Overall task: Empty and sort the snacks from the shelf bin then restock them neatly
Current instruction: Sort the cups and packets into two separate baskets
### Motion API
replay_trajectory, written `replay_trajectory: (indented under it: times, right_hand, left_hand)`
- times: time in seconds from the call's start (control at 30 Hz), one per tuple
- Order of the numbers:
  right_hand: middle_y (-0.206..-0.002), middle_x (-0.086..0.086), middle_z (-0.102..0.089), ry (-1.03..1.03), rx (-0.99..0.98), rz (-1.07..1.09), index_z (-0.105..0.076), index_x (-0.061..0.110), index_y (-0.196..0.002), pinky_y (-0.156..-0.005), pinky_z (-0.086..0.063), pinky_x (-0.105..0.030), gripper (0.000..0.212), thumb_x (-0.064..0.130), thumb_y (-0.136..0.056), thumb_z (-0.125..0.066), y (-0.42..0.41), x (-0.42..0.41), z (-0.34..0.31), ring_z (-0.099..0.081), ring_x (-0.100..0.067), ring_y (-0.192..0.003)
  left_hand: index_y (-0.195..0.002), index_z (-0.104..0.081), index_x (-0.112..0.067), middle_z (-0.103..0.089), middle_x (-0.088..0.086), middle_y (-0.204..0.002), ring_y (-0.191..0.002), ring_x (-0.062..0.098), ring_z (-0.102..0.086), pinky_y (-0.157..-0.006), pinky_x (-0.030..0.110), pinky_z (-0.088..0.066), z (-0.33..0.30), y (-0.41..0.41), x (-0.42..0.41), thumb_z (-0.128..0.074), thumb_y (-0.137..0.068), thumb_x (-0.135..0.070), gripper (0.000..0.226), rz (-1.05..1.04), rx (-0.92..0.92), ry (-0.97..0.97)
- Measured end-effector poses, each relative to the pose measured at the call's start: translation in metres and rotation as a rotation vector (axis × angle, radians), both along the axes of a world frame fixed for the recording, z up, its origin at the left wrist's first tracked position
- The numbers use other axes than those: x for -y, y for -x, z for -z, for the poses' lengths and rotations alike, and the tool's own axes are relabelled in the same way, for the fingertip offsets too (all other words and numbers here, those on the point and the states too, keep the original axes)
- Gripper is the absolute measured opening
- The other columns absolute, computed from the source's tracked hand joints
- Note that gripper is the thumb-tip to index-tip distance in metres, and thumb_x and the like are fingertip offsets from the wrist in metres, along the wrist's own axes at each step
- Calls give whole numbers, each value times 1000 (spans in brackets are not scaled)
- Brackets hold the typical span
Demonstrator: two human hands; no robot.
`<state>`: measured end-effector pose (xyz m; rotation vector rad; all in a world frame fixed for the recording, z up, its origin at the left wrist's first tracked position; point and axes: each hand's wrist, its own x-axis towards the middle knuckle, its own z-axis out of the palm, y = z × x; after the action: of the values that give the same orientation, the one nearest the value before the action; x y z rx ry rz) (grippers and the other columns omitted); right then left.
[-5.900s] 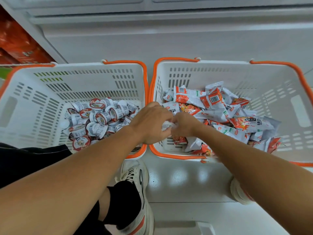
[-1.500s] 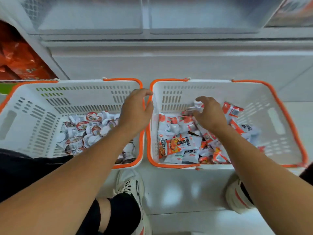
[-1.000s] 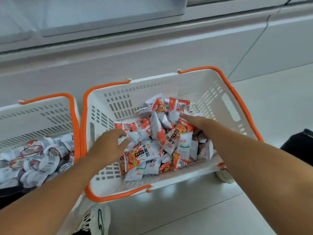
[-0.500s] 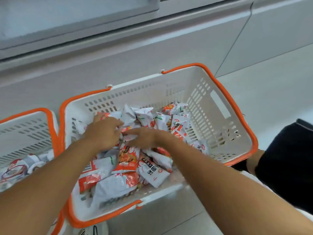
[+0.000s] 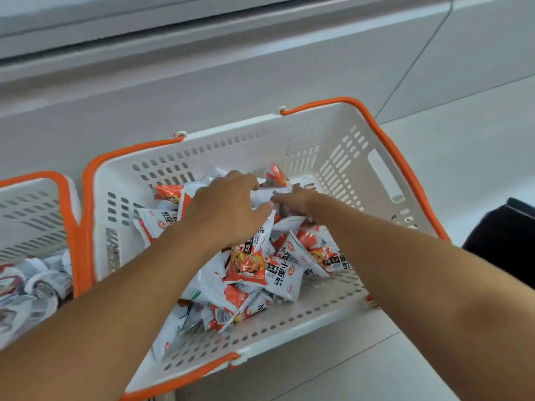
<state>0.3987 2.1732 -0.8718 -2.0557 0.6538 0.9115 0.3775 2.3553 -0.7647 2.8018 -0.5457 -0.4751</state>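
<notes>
A white basket with orange handles (image 5: 341, 157) sits tilted on the floor and holds a heap of white and orange snack packets (image 5: 260, 267). Both hands are inside it, over the far side of the heap. My left hand (image 5: 228, 209) lies palm down with its fingers curled around white packets. My right hand (image 5: 295, 199) meets it from the right, fingers closed on the same bunch of packets. A second white basket (image 5: 34, 215) at the left edge holds small round foil-lidded snack cups (image 5: 26, 287).
A pale grey shelf base (image 5: 202, 82) runs behind the baskets. Light floor (image 5: 463, 146) lies to the right and in front. A dark-clothed knee (image 5: 503, 235) shows at the right edge.
The view has swung right, off the cup basket. Both hands went from the basket rims into the packet heap, drew together and shifted toward its far side, closing on packets.
</notes>
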Motion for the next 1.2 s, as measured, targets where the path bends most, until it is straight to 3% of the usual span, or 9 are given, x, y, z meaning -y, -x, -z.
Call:
replay_trajectory:
  times: [0.1,0.2,0.37,0.63,0.77,0.87,1.0,1.1,1.2]
  right_hand:
    - [-111,-5,-63,-165,-32,-226,-56,4,-123,-74,-53,-16,36,32,-102,-47,17,-38,-21,-61,-18,-92]
    - [-155,-16,-38,-146,-3,-435,-36,10,-151,-114,-33,-39,63,49,-101,-44,31,-73,-25,-40,-32,-138]
    - [-167,-6,-2,9,59,-745,-8,34,-158,-119,-2,-55,55,51,-106,-19,54,-85,-23,-3,-35,-151]
    - [-133,3,-54,-35,-60,-565,-52,25,-143,-96,-54,-47,55,52,-95,-57,31,-5,-61,-58,-26,-114]
    - [-156,-13,-37,321,-191,-683,-40,8,-149,-115,-33,-47,82,68,-93,-43,41,30,-55,-41,-34,-139]
    - [-159,-15,-31,119,-367,-364,-24,15,-156,-108,-40,-52,88,71,-91,-45,68,18,-31,-42,-39,-136]
    - [-138,-8,-53,-110,-301,-168,-42,20,-142,-94,-53,-40,73,61,-86,-64,76,-11,-10,-57,-25,-112]
    - [-101,0,-63,-232,-44,-321,-56,11,-128,-70,-47,-9,34,19,-96,-64,76,-44,-20,-55,-7,-83]
    - [-122,-4,-61,-248,78,-392,-52,12,-136,-94,-48,-30,69,36,-78,-80,78,-61,-12,-58,-17,-107]
  left_hand:
    - [-141,-47,-26,-46,2,-145,-131,29,-44,-105,47,-41,7,-18,-4,-45,-99,-49,48,-7,-26,74]
    - [-146,-43,-29,-39,1,-154,-141,28,-35,-115,48,-31,23,-41,-24,-35,-100,-44,49,8,-143,67]
    - [-148,-29,-53,-8,-13,-165,-153,26,-8,-120,59,-5,52,-38,-28,-27,-105,-46,43,87,-301,-112]
    - [-149,-24,-56,-4,-13,-166,-148,43,18,-104,82,2,58,2,-21,-19,-98,-67,52,265,-354,-713]
    - [-151,-26,-51,-11,-6,-166,-148,44,15,-104,82,1,57,5,-18,-12,-94,-72,62,278,-334,-758]
    - [-147,-37,-49,-15,-4,-165,-148,42,18,-102,83,6,56,4,-11,0,-76,-91,91,225,-414,-731]
    - [-143,-46,-35,-22,-2,-163,-149,44,10,-102,83,6,52,12,-12,-21,-58,-104,112,238,-396,-650]
    - [-149,-25,-24,-13,-3,-164,-150,40,8,-109,76,4,51,9,-22,-55,-62,-91,114,281,-254,-504]
    - [-156,3,-32,-7,-6,-166,-151,38,8,-110,74,9,53,13,-35,-56,-55,-94,133,327,-278,-563]
